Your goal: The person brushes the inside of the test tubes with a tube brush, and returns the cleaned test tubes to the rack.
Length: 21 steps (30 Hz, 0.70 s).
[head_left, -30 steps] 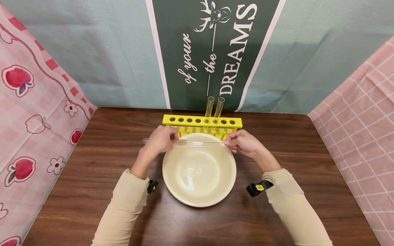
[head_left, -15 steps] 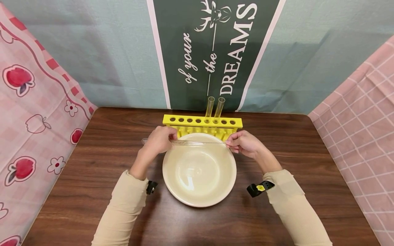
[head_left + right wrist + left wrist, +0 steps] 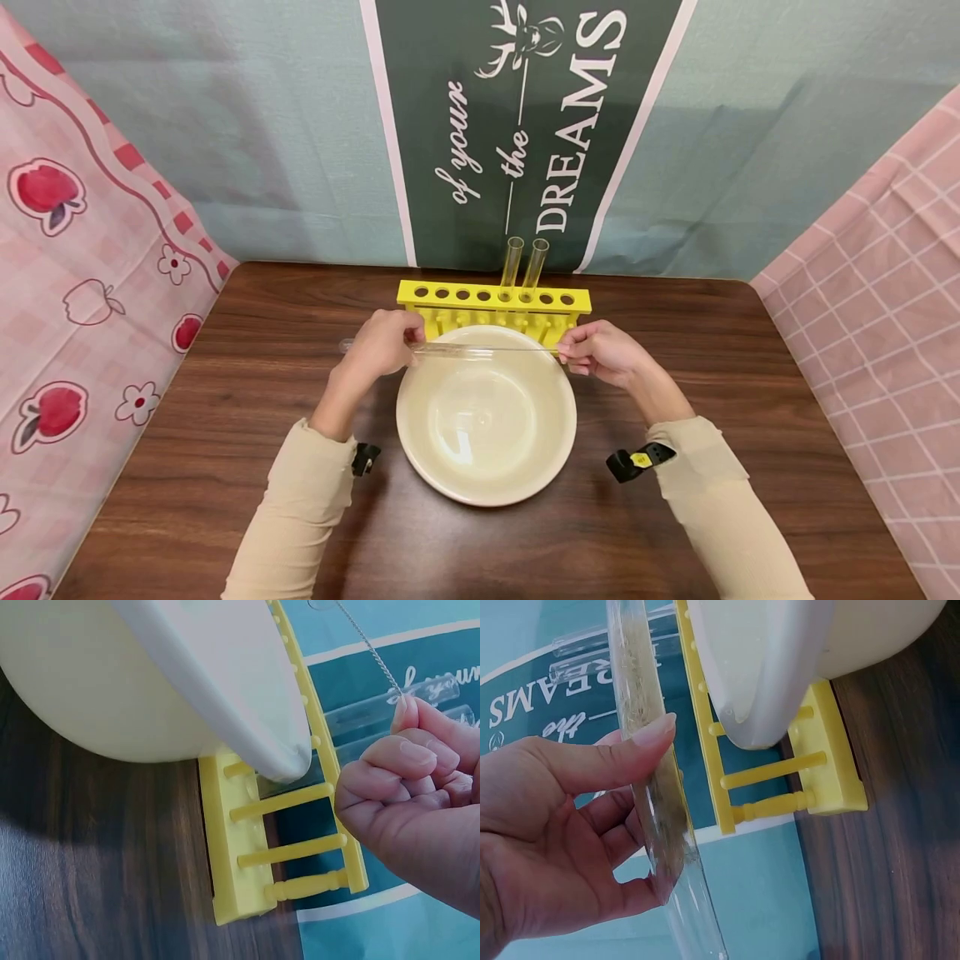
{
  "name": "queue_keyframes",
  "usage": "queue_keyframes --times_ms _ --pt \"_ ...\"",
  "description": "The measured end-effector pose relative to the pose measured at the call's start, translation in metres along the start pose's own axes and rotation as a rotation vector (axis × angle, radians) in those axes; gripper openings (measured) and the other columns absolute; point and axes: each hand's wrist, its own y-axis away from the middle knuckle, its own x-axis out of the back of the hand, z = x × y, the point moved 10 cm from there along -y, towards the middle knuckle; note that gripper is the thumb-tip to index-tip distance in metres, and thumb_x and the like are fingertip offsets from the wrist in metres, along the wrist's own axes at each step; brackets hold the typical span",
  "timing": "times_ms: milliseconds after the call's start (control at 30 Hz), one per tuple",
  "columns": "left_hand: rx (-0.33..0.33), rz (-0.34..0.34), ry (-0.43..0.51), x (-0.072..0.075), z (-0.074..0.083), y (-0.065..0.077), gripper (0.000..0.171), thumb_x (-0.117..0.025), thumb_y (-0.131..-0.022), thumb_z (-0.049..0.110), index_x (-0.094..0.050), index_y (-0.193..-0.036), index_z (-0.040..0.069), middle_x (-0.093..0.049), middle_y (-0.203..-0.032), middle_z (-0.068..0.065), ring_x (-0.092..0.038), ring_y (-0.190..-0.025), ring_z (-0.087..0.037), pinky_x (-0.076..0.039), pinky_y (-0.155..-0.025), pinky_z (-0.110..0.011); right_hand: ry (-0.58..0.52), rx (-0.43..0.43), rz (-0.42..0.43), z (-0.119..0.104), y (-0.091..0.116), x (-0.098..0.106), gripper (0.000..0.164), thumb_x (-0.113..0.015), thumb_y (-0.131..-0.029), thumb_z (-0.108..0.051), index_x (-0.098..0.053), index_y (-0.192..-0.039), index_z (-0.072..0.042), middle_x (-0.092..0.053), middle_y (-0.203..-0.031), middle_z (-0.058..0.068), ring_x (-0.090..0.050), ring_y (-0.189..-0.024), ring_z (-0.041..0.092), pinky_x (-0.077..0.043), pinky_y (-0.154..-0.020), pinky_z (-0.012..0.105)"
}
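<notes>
Over the far side of a cream basin (image 3: 483, 492), my left hand (image 3: 382, 343) grips a clear test tube (image 3: 699, 919) lying nearly level, its thumb across the glass. Inside the tube, a test tube brush (image 3: 641, 671) shows tan bristles running past the fingers. Its twisted wire handle (image 3: 367, 646) comes out of the tube's mouth on the right. My right hand (image 3: 603, 357) pinches the end of that wire between thumb and index finger, with the other fingers curled in. The tube's rounded end sticks out left of the left hand.
Behind the basin stands a yellow test tube rack (image 3: 408, 292), partly covered by the basin's rim. Two clear test tubes, one here (image 3: 512, 265) and another (image 3: 535, 268), stand in it. A printed cloth (image 3: 315, 150) hangs behind the wooden table (image 3: 712, 333).
Both hands have drifted slightly apart, the left hand with the tube leftward and the right hand with the wire rightward. The basin and rack have stayed put.
</notes>
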Motion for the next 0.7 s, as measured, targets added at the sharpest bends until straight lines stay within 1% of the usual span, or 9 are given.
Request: queue_keyframes --times_ms 133,200,367,533,700 --pt "0.019 -0.009 0.005 0.002 -0.010 0.003 0.025 -0.075 -0.061 -0.009 -0.061 -0.073 0.008 -0.056 -0.071 -0.004 -0.049 -0.070 -0.022 -0.042 -0.063 -0.035 0.000 -0.010 0.004 0.004 0.005 0.011 0.031 -0.043 -0.088 0.009 -0.060 -0.065 -0.003 -0.054 -0.065 0.008 -0.039 -0.048 0.013 -0.035 -0.048 0.021" --pt "0.018 -0.011 0.013 0.003 -0.014 0.004 0.026 -0.076 -0.060 -0.009 -0.061 -0.073 0.008 -0.056 -0.071 -0.004 -0.049 -0.071 -0.022 -0.042 -0.065 -0.036 -0.003 -0.011 0.006 0.005 0.007 0.015 0.031 -0.043 -0.088 0.009 -0.061 -0.066 -0.003 -0.055 -0.065 0.008 -0.040 -0.048 0.013 -0.036 -0.048 0.021" --pt "0.019 -0.009 0.020 0.004 -0.018 0.004 0.026 -0.076 -0.061 -0.009 -0.060 -0.073 0.008 -0.055 -0.070 -0.004 -0.049 -0.071 -0.023 -0.042 -0.066 -0.036 -0.010 0.017 0.006 0.003 0.009 0.019 0.031 -0.043 -0.088 0.009 -0.061 -0.066 -0.003 -0.056 -0.065 0.007 -0.041 -0.049 0.013 -0.036 -0.048 0.020" --pt "0.056 -0.022 0.032 0.005 -0.025 0.005 0.024 -0.077 -0.062 -0.007 -0.061 -0.075 0.006 -0.056 -0.071 -0.005 -0.049 -0.072 -0.023 -0.042 -0.065 -0.035 -0.002 0.026 0.002 0.003 0.011 0.024 0.032 -0.042 -0.089 0.009 -0.061 -0.066 -0.004 -0.055 -0.064 0.007 -0.041 -0.048 0.012 -0.036 -0.047 0.020" --pt "0.049 -0.026 0.040 0.007 -0.027 0.006 0.023 -0.076 -0.062 -0.008 -0.061 -0.075 0.006 -0.056 -0.072 -0.006 -0.050 -0.072 -0.022 -0.043 -0.066 -0.035 0.010 0.031 -0.013 0.004 0.013 0.028 0.031 -0.044 -0.089 0.007 -0.062 -0.066 -0.004 -0.055 -0.063 0.006 -0.041 -0.048 0.012 -0.036 -0.048 0.020"
